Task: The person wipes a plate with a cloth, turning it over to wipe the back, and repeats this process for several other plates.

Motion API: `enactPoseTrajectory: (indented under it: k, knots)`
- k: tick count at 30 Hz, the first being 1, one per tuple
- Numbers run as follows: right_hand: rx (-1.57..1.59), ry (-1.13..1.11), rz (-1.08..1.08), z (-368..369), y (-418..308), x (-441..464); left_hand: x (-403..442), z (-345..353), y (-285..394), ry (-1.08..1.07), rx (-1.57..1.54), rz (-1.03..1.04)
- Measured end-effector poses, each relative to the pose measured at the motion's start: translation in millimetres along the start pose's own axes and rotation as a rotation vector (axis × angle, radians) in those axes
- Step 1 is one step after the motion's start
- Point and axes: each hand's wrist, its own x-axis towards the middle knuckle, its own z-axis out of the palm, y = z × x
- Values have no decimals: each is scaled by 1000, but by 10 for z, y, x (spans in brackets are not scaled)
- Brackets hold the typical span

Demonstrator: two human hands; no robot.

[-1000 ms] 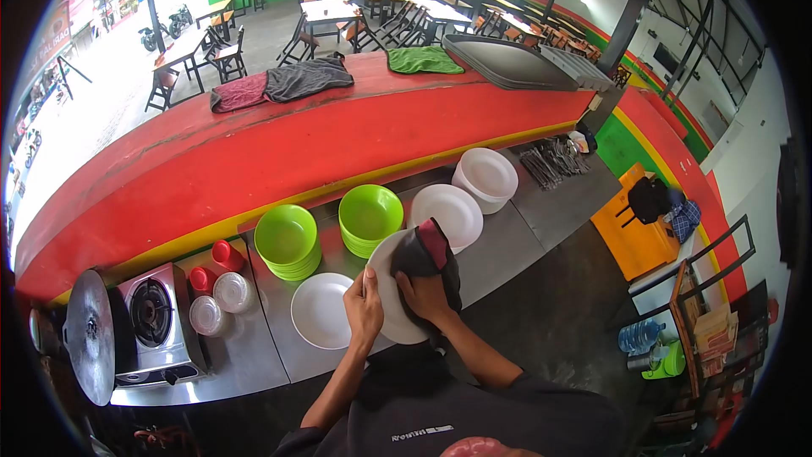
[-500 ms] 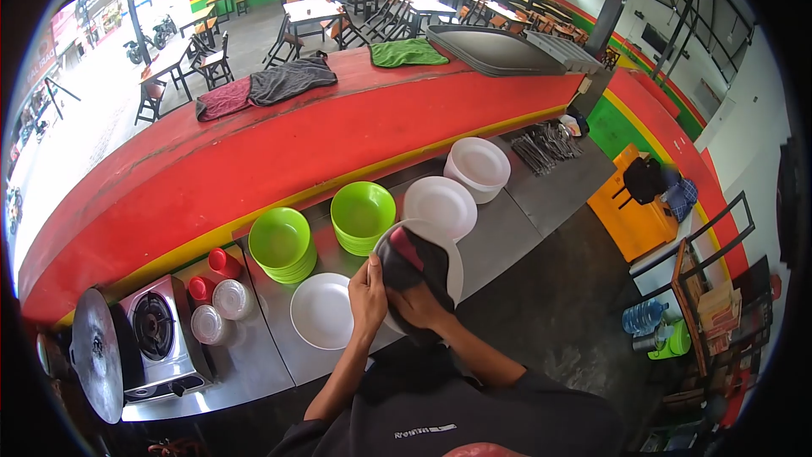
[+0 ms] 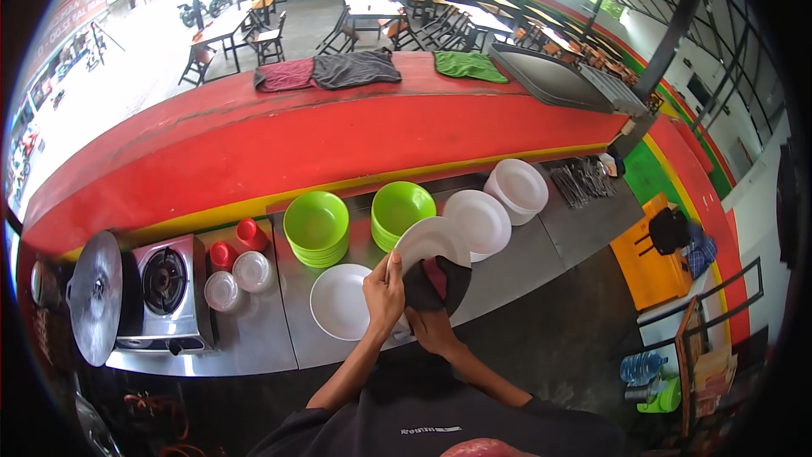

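Observation:
A white plate (image 3: 433,237) is held up in front of the body, tilted. My left hand (image 3: 384,292) grips its left edge, thumb on the near side. My right hand (image 3: 432,328) is closed on a dark cloth with a maroon patch (image 3: 448,286), which lies against the lower right of the plate. Just left of my left hand, a white plate (image 3: 337,303) rests on the steel counter (image 3: 304,355). Behind the hands stand two stacks of green bowls (image 3: 316,224) (image 3: 403,210) and a pile of white plates (image 3: 477,222).
White bowls (image 3: 518,188) and cutlery (image 3: 584,182) are at the right. Red cups (image 3: 222,255), clear-lidded containers (image 3: 252,271), a gas stove (image 3: 167,281) and a large metal lid (image 3: 94,298) are at the left. Cloths (image 3: 356,69) lie on the red ledge (image 3: 321,131) behind.
The view has swung, so the counter sits further right in the picture. My right hand and the cloth have moved down to the plate's lower part, uncovering its upper face.

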Motion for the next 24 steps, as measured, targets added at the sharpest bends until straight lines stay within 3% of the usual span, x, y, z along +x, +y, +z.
enactPoseTrajectory:
  k: [4, 8, 11, 13, 14, 18, 21, 24]
  knots:
    - [69, 13, -91, 10, -89, 208, 28, 28, -99, -27, 22, -46]
    - [-93, 170, -143, -74, 9, 512, 10, 52, -287, -190, 2, -117]
    - [-203, 190, -141, -242, 241, 672, -141, 32, -57, -128, 55, 37]
    - [-173, 272, -114, -370, 259, 760, -149, -38, 43, -147, 126, -4]
    - [-308, 299, -167, -462, 242, 792, -147, -62, 61, -151, 166, 7]
    - [-129, 267, -102, -692, 321, 737, -23, -240, 145, -140, 253, 117]
    - [591, 164, 336, -788, 590, 482, 141, -399, 246, -133, 161, 249]
    - [630, 59, 218, -1035, 512, 386, 291, -503, 254, -233, 96, 247]
